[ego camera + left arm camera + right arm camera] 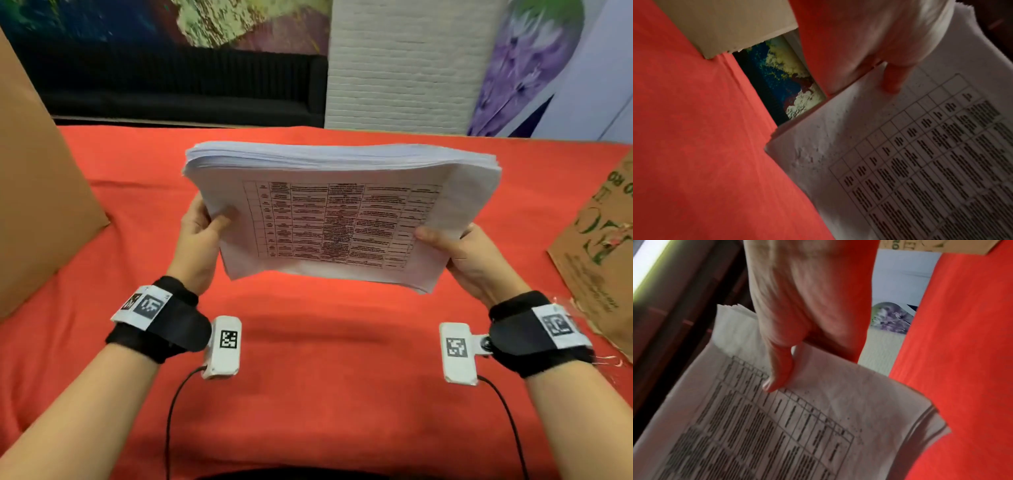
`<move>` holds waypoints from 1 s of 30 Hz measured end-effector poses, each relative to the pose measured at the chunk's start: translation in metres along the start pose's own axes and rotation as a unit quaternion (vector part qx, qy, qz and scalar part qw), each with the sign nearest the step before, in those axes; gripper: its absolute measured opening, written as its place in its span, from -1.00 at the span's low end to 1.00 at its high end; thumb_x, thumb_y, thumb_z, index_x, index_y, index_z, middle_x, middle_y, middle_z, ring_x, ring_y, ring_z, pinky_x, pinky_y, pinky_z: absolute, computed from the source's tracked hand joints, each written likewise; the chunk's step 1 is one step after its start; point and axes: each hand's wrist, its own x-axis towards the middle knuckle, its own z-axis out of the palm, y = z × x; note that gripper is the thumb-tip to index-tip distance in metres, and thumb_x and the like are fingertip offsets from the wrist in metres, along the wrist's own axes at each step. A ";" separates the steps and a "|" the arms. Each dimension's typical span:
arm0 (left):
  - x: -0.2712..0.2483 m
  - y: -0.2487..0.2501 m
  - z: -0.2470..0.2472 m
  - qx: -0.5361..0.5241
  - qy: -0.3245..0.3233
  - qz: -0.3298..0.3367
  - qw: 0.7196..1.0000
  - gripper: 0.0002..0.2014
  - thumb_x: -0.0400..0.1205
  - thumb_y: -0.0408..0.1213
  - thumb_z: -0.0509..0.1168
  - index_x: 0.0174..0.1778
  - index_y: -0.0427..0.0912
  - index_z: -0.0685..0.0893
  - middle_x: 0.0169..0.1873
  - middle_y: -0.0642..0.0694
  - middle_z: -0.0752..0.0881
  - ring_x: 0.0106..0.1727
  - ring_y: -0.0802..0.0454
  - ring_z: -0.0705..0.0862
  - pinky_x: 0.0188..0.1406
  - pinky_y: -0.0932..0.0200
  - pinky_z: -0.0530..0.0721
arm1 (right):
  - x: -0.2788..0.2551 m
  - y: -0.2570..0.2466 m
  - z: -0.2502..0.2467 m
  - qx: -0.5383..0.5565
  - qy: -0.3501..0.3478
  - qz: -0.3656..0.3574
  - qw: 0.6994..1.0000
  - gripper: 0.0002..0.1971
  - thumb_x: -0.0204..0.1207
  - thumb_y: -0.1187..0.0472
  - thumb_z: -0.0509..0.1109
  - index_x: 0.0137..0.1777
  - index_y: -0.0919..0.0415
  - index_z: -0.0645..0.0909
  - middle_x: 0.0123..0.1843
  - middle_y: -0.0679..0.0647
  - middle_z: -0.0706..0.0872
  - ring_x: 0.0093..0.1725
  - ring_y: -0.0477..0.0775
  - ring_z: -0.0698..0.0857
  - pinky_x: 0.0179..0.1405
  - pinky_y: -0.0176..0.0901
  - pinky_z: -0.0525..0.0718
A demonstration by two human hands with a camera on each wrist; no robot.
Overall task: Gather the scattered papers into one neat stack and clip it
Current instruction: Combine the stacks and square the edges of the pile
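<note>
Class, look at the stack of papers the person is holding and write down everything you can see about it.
The stack of papers is thick, white, slightly fanned at its edges. Its top sheet bears a printed table of dark text. It is held above the red tablecloth, tilted toward the camera. The left hand and right hand grip opposite sides, thumbs on top. No clip shows.

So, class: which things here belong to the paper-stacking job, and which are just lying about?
Job:
- paper stack
- left hand, gripping it
- right hand, gripping it

Lying about:
- plain cardboard sheet
- printed cardboard
- red cloth
</note>
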 end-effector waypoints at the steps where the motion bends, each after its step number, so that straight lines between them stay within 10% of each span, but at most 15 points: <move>1: -0.001 -0.002 -0.002 0.003 0.010 -0.011 1.000 -0.66 0.45 -0.48 0.16 -0.01 0.01 0.63 -0.18 0.21 0.74 -0.08 0.22 0.62 -0.02 0.30 0.62 | -0.003 -0.001 0.000 -0.004 -0.010 0.000 1.000 -0.65 0.29 0.37 0.45 0.09 0.15 0.74 0.07 0.00 0.84 0.05 -0.06 0.80 0.02 -0.22 0.75; 9: -0.025 -0.038 0.001 -0.001 0.108 -0.092 0.990 -0.66 0.33 -0.52 0.02 -0.22 -0.05 0.59 -0.22 -0.05 0.59 -0.10 0.04 0.51 -0.07 0.14 0.45 | -0.027 0.022 -0.001 -0.025 -0.047 0.022 0.998 -0.44 0.01 -0.05 0.74 0.07 0.05 0.81 0.12 -0.01 0.82 0.12 -0.12 0.75 0.08 -0.36 0.67; 15: -0.019 -0.026 0.016 0.036 0.098 -0.048 0.993 -0.59 0.50 -0.68 -0.06 0.01 -0.16 0.53 -0.29 0.07 0.56 -0.32 0.36 0.53 -0.41 0.56 0.49 | -0.021 0.021 0.000 0.014 -0.019 0.039 0.999 -0.61 0.42 0.19 0.41 0.27 0.18 0.67 0.24 0.11 0.77 0.23 0.03 0.71 0.28 -0.11 0.66; 23: -0.028 -0.029 0.014 0.040 0.115 -0.037 0.992 -0.52 0.49 -0.53 0.08 0.36 -0.26 0.46 0.14 -0.06 0.63 0.14 0.09 0.55 0.15 0.20 0.51 | -0.021 0.023 -0.002 0.003 -0.010 0.050 0.999 -0.72 0.43 0.15 0.37 0.12 0.06 0.75 0.17 0.05 0.80 0.16 0.00 0.74 0.25 -0.06 0.65; 26: -0.024 -0.024 0.016 0.052 0.132 -0.031 0.989 -0.59 0.55 -0.65 0.02 0.28 -0.33 0.53 0.01 -0.03 0.65 0.16 0.07 0.49 0.06 0.47 0.48 | -0.021 0.020 -0.004 0.019 -0.009 0.046 0.999 -0.72 0.42 0.17 0.36 0.11 0.06 0.74 0.10 -0.01 0.83 0.08 -0.07 0.77 0.12 -0.20 0.73; 30: -0.025 -0.020 0.020 0.020 0.145 -0.005 0.989 -0.46 0.49 -0.58 0.03 0.43 -0.28 0.42 0.25 -0.08 0.60 0.26 0.11 0.54 0.25 0.34 0.46 | -0.023 0.018 -0.004 0.028 -0.015 0.039 0.999 -0.70 0.40 0.20 0.35 0.14 0.09 0.70 0.06 -0.04 0.84 0.03 -0.13 0.79 0.07 -0.26 0.75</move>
